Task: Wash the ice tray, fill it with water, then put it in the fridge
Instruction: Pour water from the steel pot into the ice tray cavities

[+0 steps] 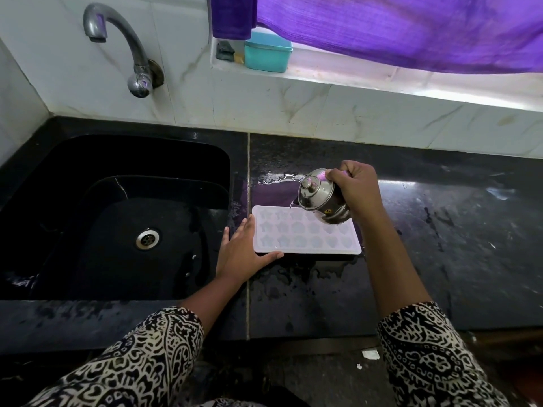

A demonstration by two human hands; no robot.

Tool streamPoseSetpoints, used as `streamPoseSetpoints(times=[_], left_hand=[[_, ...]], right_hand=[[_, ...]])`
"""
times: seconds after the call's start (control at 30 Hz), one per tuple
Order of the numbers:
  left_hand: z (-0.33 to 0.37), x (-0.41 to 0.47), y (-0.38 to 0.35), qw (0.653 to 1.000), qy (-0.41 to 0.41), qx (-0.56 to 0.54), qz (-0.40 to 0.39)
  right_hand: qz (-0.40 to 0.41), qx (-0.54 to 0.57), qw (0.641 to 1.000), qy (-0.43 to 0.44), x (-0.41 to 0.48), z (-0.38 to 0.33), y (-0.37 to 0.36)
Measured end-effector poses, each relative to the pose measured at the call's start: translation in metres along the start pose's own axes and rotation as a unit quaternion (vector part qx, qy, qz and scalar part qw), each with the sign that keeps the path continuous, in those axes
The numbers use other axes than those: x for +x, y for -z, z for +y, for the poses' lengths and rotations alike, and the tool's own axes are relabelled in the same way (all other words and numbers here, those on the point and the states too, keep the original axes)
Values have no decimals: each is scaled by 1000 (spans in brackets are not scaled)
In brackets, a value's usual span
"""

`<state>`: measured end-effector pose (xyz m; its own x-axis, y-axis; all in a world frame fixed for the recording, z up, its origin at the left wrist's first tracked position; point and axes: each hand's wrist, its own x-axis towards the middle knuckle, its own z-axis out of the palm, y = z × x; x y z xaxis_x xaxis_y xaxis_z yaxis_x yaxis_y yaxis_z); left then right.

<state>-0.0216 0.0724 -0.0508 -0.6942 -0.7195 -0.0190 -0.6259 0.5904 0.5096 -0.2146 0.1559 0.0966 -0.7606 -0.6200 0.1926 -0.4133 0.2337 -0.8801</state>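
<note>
A pale translucent ice tray [296, 236] with star-shaped and shell-shaped cells lies flat on the black counter, just right of the sink. My left hand [245, 251] rests flat against its left end, thumb along the front edge. My right hand [357, 189] grips a small steel kettle [320, 198] with a knobbed lid, tilted to the left over the tray's far right cells. A thin stream of water falls from its spout onto the tray.
A black sink [117, 218] with a steel drain lies to the left under a curved grey tap [117, 39]. The wet black counter [440, 245] stretches right. A teal box [267, 52] sits on the window ledge under a purple curtain [411, 27].
</note>
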Motion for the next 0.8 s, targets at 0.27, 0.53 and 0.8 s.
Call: streamPoseSetpoints(times=[0.27,0.53,0.8], left_hand=[[1,1,1,1000,2,0,-3],[3,-2,3,1000,2,-1,-3],[-1,0,0,1000,-7,-1,2]], right_hand=[[25,84,994,-70,2,11,4],[50,132,984,-112,1,20,17],[38,85,993,-78,-2,28,24]])
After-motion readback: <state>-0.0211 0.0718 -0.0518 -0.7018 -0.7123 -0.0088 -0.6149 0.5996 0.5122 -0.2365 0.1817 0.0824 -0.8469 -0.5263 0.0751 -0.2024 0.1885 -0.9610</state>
